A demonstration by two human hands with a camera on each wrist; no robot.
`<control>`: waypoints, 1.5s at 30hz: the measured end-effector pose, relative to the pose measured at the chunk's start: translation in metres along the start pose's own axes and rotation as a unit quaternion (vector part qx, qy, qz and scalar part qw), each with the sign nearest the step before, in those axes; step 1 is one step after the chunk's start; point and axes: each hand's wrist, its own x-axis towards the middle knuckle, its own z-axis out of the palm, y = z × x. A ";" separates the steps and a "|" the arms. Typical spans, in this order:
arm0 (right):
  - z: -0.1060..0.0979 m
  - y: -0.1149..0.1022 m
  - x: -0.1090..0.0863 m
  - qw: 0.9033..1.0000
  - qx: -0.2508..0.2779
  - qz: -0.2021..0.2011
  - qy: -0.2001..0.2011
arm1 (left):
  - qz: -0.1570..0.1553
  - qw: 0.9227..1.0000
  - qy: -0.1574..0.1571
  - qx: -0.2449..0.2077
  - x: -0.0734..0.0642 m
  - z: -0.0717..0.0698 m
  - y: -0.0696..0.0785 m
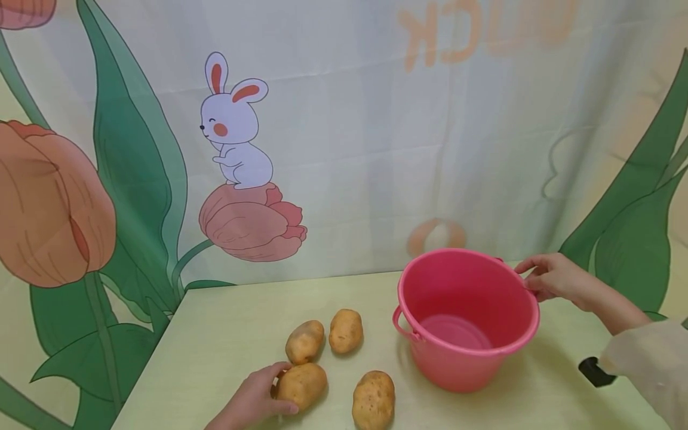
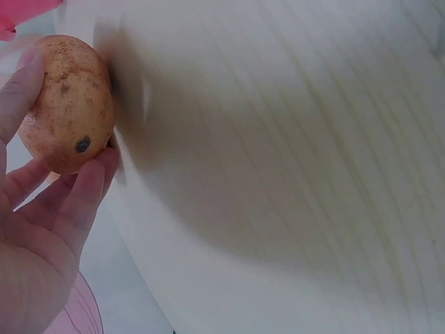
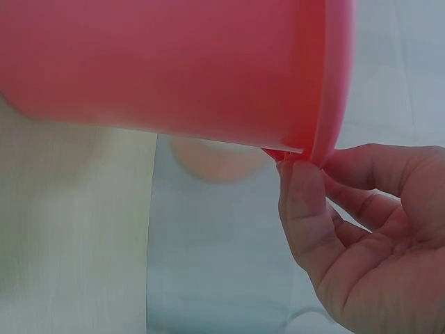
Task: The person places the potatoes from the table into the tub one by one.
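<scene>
At six o'clock on the surface [image 1: 231, 322] lie four potatoes [image 1: 346, 331], one in the curled grip of the left hand [image 1: 255, 395]; at four, the right hand [image 1: 559, 279] pinches one bucket [image 1: 459, 370] before printed cloth [image 1: 349, 149].

- Bright, soft and even in the head view, and a bit pale on the wall cloth [image 1: 349, 149].
- Darker on the table [image 1: 231, 334] to the right of the pink bucket [image 1: 467, 370], with a soft-edged shadow.
- Dimmer and grayer in the left wrist view, with a big fuzzy shadow across the table.
- Orange-red and glowing near the pink bucket's top edge in the right wrist view, blurry on the wall cloth behind.
- Hard to tell the light's starting place.
</scene>
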 end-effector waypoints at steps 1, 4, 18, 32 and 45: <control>0.000 0.000 0.000 1.000 0.000 0.000 0.000 | 0.001 1.000 0.000 0.001 0.000 0.000 0.000; 0.000 0.000 0.000 1.000 -0.001 0.002 0.000 | 0.000 1.000 -0.002 0.001 -0.001 -0.001 0.002; 0.000 0.001 0.001 1.000 0.000 0.002 -0.004 | 0.021 1.000 0.013 0.000 0.000 -0.006 0.014; -0.002 0.004 0.004 1.000 -0.003 0.003 -0.004 | 0.049 0.997 0.048 0.021 0.001 -0.016 0.027; -0.001 0.002 0.002 1.000 -0.002 0.003 -0.005 | 0.065 0.997 0.037 0.019 -0.001 -0.016 0.037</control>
